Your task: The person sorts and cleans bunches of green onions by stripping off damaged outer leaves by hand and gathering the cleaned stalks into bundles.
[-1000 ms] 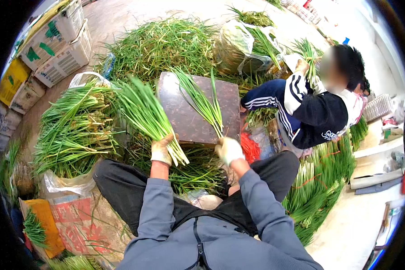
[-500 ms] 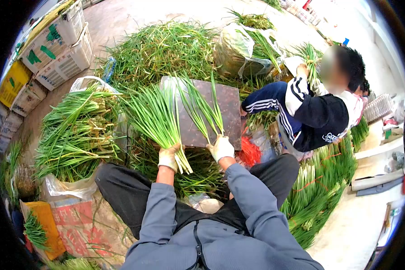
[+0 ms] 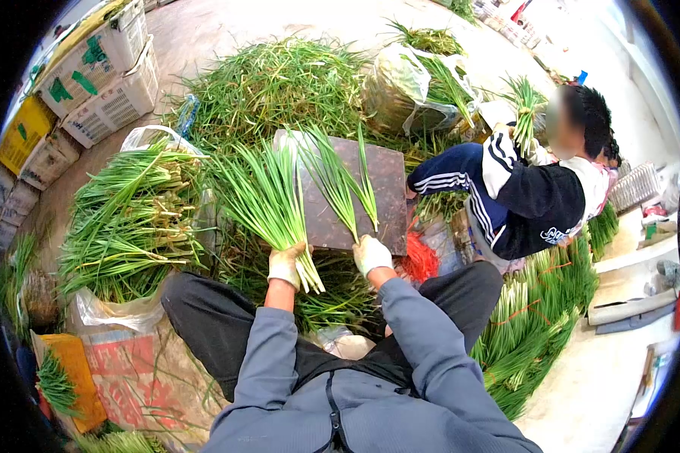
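My left hand (image 3: 285,264), in a pale glove, is closed around the lower stalks of a large bunch of green stalks (image 3: 268,198), whose leaves fan out up and to the left. Gloved too, my right hand (image 3: 370,254) is closed at the near edge of the dark board (image 3: 387,175), on the base of a small bunch (image 3: 329,177) that slants across it. A separate thin stalk (image 3: 366,181) lies on the board just right of that bunch.
Loose greens (image 3: 279,90) are heaped beyond the board. A stack of greens (image 3: 132,219) lies at left, tied bundles (image 3: 533,325) at right. Crates (image 3: 109,106) stand back left. Another person (image 3: 536,181) sits at right holding greens. Red ties (image 3: 418,257) lie near my knee.
My left hand has brought the large bunch right, over the board's left edge. My right hand first moved left, then slightly right; the thin stalk now lies apart from the small bunch.
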`<state>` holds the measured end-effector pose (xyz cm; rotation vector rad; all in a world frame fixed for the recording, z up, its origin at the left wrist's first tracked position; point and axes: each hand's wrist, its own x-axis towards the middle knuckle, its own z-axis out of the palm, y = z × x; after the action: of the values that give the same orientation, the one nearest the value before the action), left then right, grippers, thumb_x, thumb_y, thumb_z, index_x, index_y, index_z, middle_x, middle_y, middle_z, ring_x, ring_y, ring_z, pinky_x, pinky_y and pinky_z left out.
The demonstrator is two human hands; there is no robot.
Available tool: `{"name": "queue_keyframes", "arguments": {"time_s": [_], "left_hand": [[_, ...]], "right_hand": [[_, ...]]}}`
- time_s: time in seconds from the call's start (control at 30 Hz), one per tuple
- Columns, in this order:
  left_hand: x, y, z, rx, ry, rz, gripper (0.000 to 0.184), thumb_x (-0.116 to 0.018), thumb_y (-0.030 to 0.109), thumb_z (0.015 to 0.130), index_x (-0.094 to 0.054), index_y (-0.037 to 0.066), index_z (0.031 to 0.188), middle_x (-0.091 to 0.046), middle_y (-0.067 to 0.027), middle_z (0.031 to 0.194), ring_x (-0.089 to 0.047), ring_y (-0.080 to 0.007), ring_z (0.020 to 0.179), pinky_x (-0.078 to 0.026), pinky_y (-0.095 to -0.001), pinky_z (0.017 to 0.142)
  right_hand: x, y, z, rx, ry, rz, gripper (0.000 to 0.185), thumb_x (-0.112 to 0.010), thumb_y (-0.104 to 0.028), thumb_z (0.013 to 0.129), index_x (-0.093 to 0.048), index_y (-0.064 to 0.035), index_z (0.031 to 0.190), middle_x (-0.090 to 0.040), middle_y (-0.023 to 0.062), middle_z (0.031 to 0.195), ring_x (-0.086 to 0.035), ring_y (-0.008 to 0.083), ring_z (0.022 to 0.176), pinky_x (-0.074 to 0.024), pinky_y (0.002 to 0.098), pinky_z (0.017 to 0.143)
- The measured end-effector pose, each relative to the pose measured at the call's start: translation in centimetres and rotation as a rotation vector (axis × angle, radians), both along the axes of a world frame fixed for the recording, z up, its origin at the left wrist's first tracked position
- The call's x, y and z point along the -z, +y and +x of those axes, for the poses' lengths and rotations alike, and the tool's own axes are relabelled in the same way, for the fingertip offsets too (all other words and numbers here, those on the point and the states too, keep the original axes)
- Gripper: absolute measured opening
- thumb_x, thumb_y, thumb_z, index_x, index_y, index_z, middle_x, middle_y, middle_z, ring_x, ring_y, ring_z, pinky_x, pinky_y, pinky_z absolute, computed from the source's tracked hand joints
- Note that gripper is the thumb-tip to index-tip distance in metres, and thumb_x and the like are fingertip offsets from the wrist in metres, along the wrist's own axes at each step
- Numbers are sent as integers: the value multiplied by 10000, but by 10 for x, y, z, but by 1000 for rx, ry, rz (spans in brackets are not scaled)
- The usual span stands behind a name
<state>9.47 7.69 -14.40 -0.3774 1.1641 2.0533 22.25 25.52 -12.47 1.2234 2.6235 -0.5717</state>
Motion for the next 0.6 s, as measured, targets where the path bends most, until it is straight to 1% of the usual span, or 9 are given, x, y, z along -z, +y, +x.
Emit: {"name": "queue_keyframes", "arguments": {"time_s": [0.13, 0.17, 0.2, 0.27, 0.3, 0.37, 0.43, 0.57, 0.6], "left_hand": [[1, 1, 0, -8, 21, -28, 332, -639, -101, 833, -587, -24, 1152, -699, -170, 984, -705, -303, 779, -600, -403, 684], [3, 3, 2, -37, 62, -22, 335, -648, -105, 826, -593, -27, 1147, -701, -169, 989, -705, -306, 766, -601, -408, 686], [8, -1, 2, -10, 71, -4, 333, -651, -103, 828, -600, -24, 1148, -703, -158, 1014, -703, -294, 803, -598, -411, 714], [7, 1, 5, -6, 105, -74, 329, -651, -93, 839, -605, -15, 1156, -703, -141, 1036, -695, -276, 848, -593, -408, 751], [9, 4, 5, -35, 104, -13, 324, -655, -79, 850, -609, 1, 1161, -702, -127, 1053, -686, -260, 879, -584, -397, 765], [15, 4, 8, -12, 80, 37, 279, -696, 125, 907, -617, 32, 1157, -701, -101, 973, -675, -240, 794, -574, -378, 701], [9, 0, 8, 91, 35, 131, 427, -720, 397, 896, -624, 58, 1137, -691, -76, 865, -654, -218, 723, -561, -350, 641], [3, -5, 9, 160, -28, 260, 409, -747, 405, 868, -648, 69, 1078, -693, -73, 856, -659, -210, 729, -561, -349, 635], [2, -5, 8, 157, -28, 261, 409, -747, 405, 868, -648, 69, 1078, -693, -73, 856, -659, -210, 729, -561, -349, 635]], "right_hand": [[2, -26, 1, -11, 212, -76, 314, -597, -324, 875, -655, -15, 876, -690, 232, 847, -659, 441, 868, -531, 472, 802], [-1, -38, 2, -17, 312, -92, 298, -609, -298, 884, -628, 0, 874, -673, 193, 735, -677, 369, 704, -544, 425, 685], [18, -48, 5, 26, 499, -234, 254, -616, -250, 907, -605, 3, 914, -645, 124, 668, -632, 225, 537, -517, 348, 551], [-35, -82, 4, 124, 524, -536, 214, -603, -213, 934, -589, -1, 954, -630, 79, 650, -557, 119, 467, -469, 295, 472], [-30, -92, 4, 42, 569, -473, 207, -589, -210, 945, -588, -6, 977, -631, 71, 649, -548, 125, 465, -459, 288, 471], [-25, -102, 11, 1, 572, -536, 194, -584, -191, 948, -583, -6, 1006, -617, 62, 655, -547, 128, 483, -462, 300, 493], [-35, -106, 12, -42, 540, -614, 190, -546, -200, 964, -577, -15, 995, -582, 53, 664, -529, 128, 521, -453, 310, 526], [-12, -98, 18, -433, 718, -417, 215, -535, -238, 970, -567, -25, 969, -538, 71, 660, -526, 176, 556, -445, 319, 542], [-21, -98, 17, -315, 605, -600, 223, -539, -248, 968, -567, -29, 940, -525, 85, 661, -528, 217, 577, -452, 343, 556]]}}
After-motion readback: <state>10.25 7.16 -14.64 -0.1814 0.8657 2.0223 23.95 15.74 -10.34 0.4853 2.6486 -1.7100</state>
